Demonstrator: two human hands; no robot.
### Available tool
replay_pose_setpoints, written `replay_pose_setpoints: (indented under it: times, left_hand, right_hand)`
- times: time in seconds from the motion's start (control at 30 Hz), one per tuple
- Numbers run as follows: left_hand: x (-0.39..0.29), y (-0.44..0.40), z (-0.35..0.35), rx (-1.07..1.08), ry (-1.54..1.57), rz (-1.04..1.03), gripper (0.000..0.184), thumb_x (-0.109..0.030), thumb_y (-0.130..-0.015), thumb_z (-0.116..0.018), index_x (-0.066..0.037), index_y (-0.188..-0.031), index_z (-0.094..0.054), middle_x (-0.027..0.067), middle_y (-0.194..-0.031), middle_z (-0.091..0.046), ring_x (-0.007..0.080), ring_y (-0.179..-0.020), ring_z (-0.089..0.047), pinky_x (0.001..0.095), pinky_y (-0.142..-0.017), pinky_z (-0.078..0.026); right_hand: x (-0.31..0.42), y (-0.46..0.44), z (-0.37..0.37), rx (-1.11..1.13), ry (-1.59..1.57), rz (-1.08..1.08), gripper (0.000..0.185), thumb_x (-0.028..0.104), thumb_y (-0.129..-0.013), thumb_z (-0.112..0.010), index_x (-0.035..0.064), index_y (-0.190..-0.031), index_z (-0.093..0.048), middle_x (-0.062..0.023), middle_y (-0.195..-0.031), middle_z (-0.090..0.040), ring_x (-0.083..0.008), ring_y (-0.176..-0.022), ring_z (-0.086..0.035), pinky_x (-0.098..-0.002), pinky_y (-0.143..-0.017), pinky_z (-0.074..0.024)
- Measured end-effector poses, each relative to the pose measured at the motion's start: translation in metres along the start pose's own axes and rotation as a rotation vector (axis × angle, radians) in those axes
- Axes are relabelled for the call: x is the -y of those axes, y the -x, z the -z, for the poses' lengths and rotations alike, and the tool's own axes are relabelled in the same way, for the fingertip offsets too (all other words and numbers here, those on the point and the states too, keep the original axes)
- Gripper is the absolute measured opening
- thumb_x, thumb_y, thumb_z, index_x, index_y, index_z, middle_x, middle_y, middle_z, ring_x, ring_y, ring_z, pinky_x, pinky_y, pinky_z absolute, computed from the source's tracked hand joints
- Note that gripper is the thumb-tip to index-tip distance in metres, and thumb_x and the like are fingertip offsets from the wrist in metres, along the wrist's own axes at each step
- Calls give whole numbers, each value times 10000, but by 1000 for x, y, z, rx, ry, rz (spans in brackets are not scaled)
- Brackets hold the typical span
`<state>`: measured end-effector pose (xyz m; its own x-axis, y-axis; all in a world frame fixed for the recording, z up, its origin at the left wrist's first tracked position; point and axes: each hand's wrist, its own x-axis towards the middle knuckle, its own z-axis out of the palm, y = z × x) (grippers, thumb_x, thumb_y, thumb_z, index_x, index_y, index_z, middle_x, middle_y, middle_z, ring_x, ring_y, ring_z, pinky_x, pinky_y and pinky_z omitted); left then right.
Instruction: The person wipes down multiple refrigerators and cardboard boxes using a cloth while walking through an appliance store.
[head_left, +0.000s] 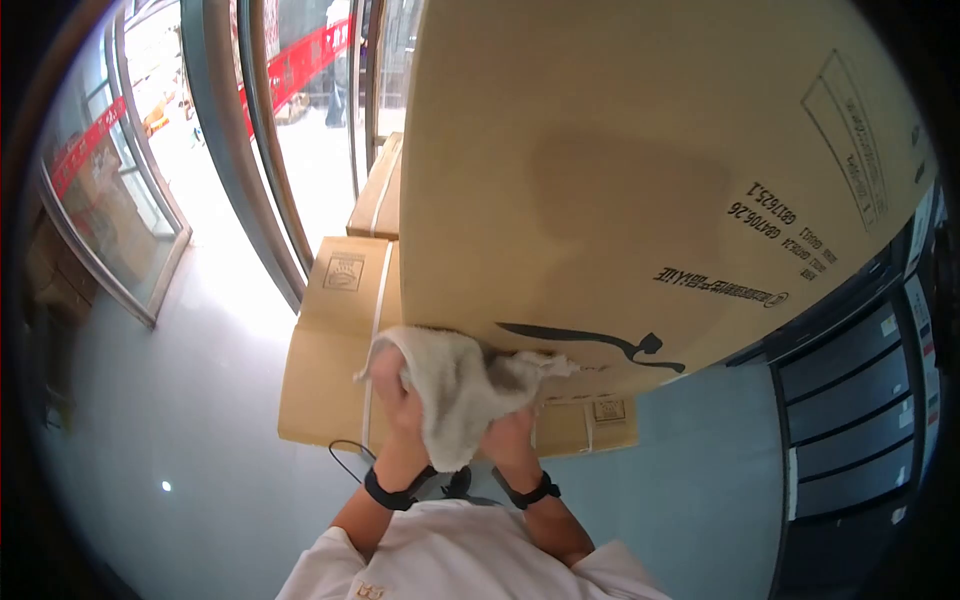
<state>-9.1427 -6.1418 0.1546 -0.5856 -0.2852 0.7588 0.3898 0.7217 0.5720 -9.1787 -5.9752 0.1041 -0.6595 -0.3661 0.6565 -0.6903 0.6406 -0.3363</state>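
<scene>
A greyish-white cloth (455, 385) is bunched up between my two hands, in front of a tall cardboard box (600, 180) with dark print on its side. My left hand (393, 390) grips the cloth at its left end, close to the box's lower left corner. On the other side, my right hand (510, 435) has hold of the cloth's lower right part; its fingers are partly covered by the fabric. Some of the cloth lies over the printed face's near edge, but I cannot tell whether it presses on the cardboard.
Strapped cardboard boxes (335, 350) lie under and behind the tall one. Glass doors with metal frames (225, 150) stand to the left, one with a red strip. A dark shelf unit (850, 420) is on the right. Grey floor (690, 480) lies between.
</scene>
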Motion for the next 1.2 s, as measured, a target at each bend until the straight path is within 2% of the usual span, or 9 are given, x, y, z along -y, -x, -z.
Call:
replay_pose_setpoints:
  times: [0.17,0.33,0.53,0.63,0.67,0.8,0.93,1.03,1.2]
  left_hand:
    - [-5,13,-11,139,-61,-58,619,-228,-792,-794,-6,-1313,-544,232,-1421,-410,443,-1320,-389,532,-1128,-293]
    - [-2,0,-28,192,-27,-97,680,-319,-808,-727,-24,-1385,-519,255,-1496,-398,511,-1439,-225,656,-1178,-84]
    - [7,2,-72,188,303,189,778,-256,-867,-746,-64,-1490,-322,149,-1427,-466,347,-1331,-446,486,-1130,-336]
    - [2,33,-83,398,-12,48,846,-309,-844,-734,-72,-1524,-290,187,-1518,-354,392,-1432,-262,543,-1178,-161]
    - [-3,31,-89,452,29,27,872,-316,-834,-738,-73,-1533,-277,194,-1541,-329,398,-1454,-229,551,-1190,-126]
    - [-40,35,-134,558,879,301,947,-279,-811,-776,-70,-1551,-224,179,-1559,-320,338,-1456,-271,497,-1206,-163]
    - [-60,57,-183,568,1237,641,993,-222,-797,-806,-51,-1555,-188,164,-1545,-348,287,-1424,-347,433,-1188,-251]
    - [-72,78,-239,485,1038,659,1009,-181,-787,-816,-27,-1551,-174,164,-1528,-372,277,-1396,-385,399,-1158,-311]
    - [-140,100,-274,675,758,338,855,-143,-831,-786,-1,-1507,-281,178,-1484,-414,284,-1330,-448,403,-1115,-363]
  right_hand:
    - [-9,7,-8,166,-103,-183,523,229,-761,-725,87,-1256,-632,-176,-1305,-589,-444,-1254,-492,-573,-1124,-319]
    - [-25,-19,30,39,-309,-307,634,324,-796,-777,82,-1340,-560,-216,-1385,-510,-459,-1269,-469,-533,-1128,-321]
    - [-42,-28,31,-48,-60,-253,884,385,-765,-829,14,-1449,-409,-317,-1454,-382,-459,-1319,-418,-541,-1136,-300]
    - [-62,-8,25,14,46,-319,993,396,-749,-842,-28,-1483,-325,-342,-1486,-327,-498,-1386,-324,-549,-1158,-264]
    - [-66,3,25,-204,-16,-338,994,410,-742,-840,-17,-1488,-342,-367,-1516,-261,-540,-1440,-190,-554,-1177,-228]
    - [-107,8,68,-422,-179,-495,898,334,-800,-793,-8,-1487,-325,-279,-1537,-315,-476,-1417,-281,-521,-1178,-221]
    - [-208,43,108,251,-594,-440,939,305,-811,-786,20,-1539,-267,-266,-1538,-327,-410,-1402,-338,-424,-1168,-263]
    - [-138,18,149,-478,-595,-677,1019,344,-832,-783,6,-1570,-167,-249,-1602,-229,-353,-1499,-218,-400,-1211,-213]
    - [-190,75,178,-528,-208,-575,928,290,-871,-736,-43,-1555,-206,-211,-1618,-252,-325,-1505,-237,-385,-1215,-210]
